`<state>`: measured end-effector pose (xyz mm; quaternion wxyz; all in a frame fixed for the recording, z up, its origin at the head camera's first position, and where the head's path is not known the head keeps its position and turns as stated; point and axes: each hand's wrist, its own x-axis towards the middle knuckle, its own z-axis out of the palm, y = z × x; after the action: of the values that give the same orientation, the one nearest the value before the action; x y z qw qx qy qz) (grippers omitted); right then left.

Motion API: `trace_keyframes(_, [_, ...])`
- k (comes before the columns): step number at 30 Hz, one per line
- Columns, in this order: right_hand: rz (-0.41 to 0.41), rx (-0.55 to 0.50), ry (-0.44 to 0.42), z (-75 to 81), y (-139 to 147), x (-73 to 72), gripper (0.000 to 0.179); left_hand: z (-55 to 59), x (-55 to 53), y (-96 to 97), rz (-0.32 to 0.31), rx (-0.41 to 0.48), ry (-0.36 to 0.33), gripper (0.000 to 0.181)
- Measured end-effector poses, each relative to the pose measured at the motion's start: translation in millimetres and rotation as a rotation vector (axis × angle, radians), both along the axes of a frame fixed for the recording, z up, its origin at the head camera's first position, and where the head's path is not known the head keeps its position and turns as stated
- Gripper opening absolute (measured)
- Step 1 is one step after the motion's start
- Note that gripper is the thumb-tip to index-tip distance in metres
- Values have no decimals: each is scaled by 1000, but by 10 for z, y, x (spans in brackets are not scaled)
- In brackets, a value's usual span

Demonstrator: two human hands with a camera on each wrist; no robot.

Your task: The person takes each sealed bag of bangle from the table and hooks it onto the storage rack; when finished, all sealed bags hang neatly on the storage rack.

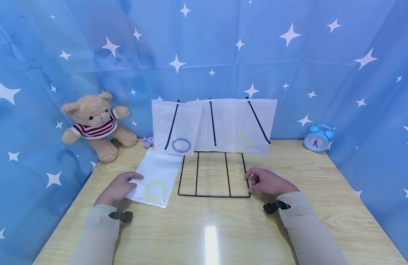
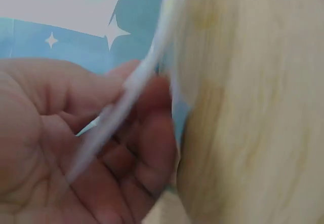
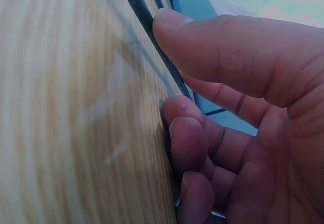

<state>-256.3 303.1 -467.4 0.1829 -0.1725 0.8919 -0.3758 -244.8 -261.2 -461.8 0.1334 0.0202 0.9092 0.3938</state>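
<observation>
My left hand (image 1: 116, 189) pinches the left edge of a clear plastic zip bag (image 1: 165, 169), which lies at a slant on the table with a pale yellow ring (image 1: 146, 191) inside. In the left wrist view, the bag's blurred edge (image 2: 119, 105) runs between thumb and fingers. At the black wire rack (image 1: 228, 175), my right hand (image 1: 267, 181) grips the right side of the base; the right wrist view has the thumb against the wire (image 3: 144, 16). Three bags hang on the rack's prongs: a left bag (image 1: 164, 117) with a blue ring (image 1: 182, 151), a middle bag (image 1: 225, 121) and a right bag (image 1: 265, 116).
A teddy bear (image 1: 99, 130) in a striped top sits at the back left, beside a small purple toy (image 1: 148, 141). A blue alarm clock (image 1: 316, 141) stands at the back right. Behind the wooden table (image 1: 177, 235) hangs a blue star-patterned curtain (image 1: 210, 40).
</observation>
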Motion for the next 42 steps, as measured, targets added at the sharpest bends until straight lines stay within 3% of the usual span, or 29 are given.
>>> trace_keyframes(5, [-6,-6,-11,11,-4,1,37,-37,-31,-54,88,126,-41,47])
trace_keyframes(10, [-5,-8,-12,28,-5,1,38,-72,-43,-75,109,227,-51,54])
trace_keyframes(13, [-3,-2,-11,35,-4,0,36,-89,-33,-70,118,302,-101,54])
trace_keyframes(18, [-11,-1,-17,44,-9,4,35,-102,-25,-75,134,347,-157,52])
trace_keyframes(24, [-14,-5,-16,41,-12,4,36,-105,-31,-102,154,302,-82,57])
trace_keyframes(27, [-7,-16,-13,39,-16,9,37,-110,-36,-111,198,305,-59,59])
trace_keyframes(31, [-4,-31,-10,39,-25,25,38,-112,-46,-102,264,342,-24,60])
trace_keyframes(36, [-5,-30,-7,43,-31,33,38,-115,-59,-96,300,376,48,63])
trace_keyframes(42, [-7,-8,-8,30,-28,19,37,-116,-76,-100,345,421,81,60])
